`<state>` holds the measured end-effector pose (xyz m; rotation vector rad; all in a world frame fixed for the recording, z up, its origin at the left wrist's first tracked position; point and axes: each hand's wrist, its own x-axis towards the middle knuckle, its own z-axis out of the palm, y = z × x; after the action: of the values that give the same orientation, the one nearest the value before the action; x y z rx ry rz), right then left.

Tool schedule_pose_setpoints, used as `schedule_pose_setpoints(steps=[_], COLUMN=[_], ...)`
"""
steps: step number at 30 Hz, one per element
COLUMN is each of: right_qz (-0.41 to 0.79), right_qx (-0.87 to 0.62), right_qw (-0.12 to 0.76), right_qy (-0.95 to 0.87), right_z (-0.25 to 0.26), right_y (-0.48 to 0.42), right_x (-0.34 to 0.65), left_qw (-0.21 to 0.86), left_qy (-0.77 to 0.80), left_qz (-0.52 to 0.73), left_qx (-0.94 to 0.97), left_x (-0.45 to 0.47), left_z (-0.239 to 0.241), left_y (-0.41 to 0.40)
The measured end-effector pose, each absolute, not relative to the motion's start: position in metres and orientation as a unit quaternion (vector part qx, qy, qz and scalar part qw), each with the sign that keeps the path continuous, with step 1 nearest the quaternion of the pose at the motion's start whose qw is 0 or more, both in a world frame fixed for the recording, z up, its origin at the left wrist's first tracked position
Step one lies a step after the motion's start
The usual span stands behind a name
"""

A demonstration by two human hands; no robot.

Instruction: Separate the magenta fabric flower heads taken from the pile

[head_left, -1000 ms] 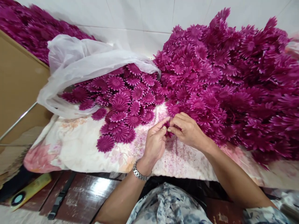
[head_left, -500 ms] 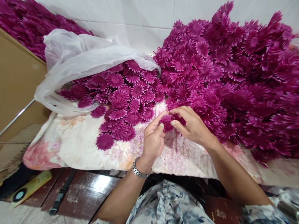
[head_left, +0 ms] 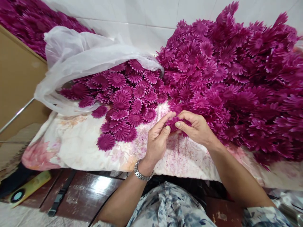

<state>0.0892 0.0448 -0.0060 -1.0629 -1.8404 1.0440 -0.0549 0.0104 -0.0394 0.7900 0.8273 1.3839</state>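
Note:
My left hand, with a metal watch on the wrist, and my right hand meet over a flowered cloth. Between their fingertips they pinch one magenta fabric daisy, partly hidden by the fingers. A huge heap of the same magenta daisies rises right behind and to the right of my right hand. A smaller spread of flat daisies lies to the left of my hands, spilling from a clear plastic bag.
A brown cardboard wall stands at the left, more magenta flowers beyond it. White tiles back the scene. A dark wooden board and a yellow tool lie below the cloth.
Both hands have lifted slightly toward the big heap, and the flower between the fingers now shows more spread out than a second ago.

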Motion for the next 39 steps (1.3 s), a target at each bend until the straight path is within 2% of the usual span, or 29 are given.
schedule_pose_setpoints(steps=[6, 10, 16, 26, 30, 34, 37, 39], right_qz=[0.228, 0.149, 0.118, 0.124, -0.058, -0.235, -0.289, -0.246], right_qx=[-0.458, -0.445, -0.440, -0.382, -0.487, -0.606, -0.580, -0.496], right_qw=[0.361, 0.352, 0.350, 0.399, 0.452, 0.391, 0.399, 0.409], right_qy=[-0.780, -0.810, -0.818, -0.824, -0.745, -0.651, -0.649, -0.725], right_z=[-0.008, -0.011, -0.016, -0.012, -0.006, 0.008, 0.012, 0.009], right_y=[0.043, 0.045, 0.046, 0.045, 0.054, 0.062, 0.060, 0.056], right_x=[0.086, 0.082, 0.084, 0.084, 0.107, 0.145, 0.149, 0.135], left_qw=[0.667, 0.666, 0.659, 0.662, 0.679, 0.682, 0.686, 0.685], left_qy=[0.348, 0.367, 0.382, 0.391, 0.407, 0.418, 0.418, 0.412], left_qz=[0.592, 0.576, 0.583, 0.585, 0.539, 0.539, 0.545, 0.558], left_qx=[0.288, 0.299, 0.285, 0.256, 0.288, 0.265, 0.240, 0.223], left_x=[-0.055, -0.052, -0.051, -0.053, -0.053, -0.053, -0.052, -0.051], left_z=[-0.038, -0.038, -0.039, -0.036, -0.036, -0.033, -0.030, -0.030], left_y=[0.012, 0.012, 0.013, 0.015, 0.013, 0.014, 0.016, 0.017])
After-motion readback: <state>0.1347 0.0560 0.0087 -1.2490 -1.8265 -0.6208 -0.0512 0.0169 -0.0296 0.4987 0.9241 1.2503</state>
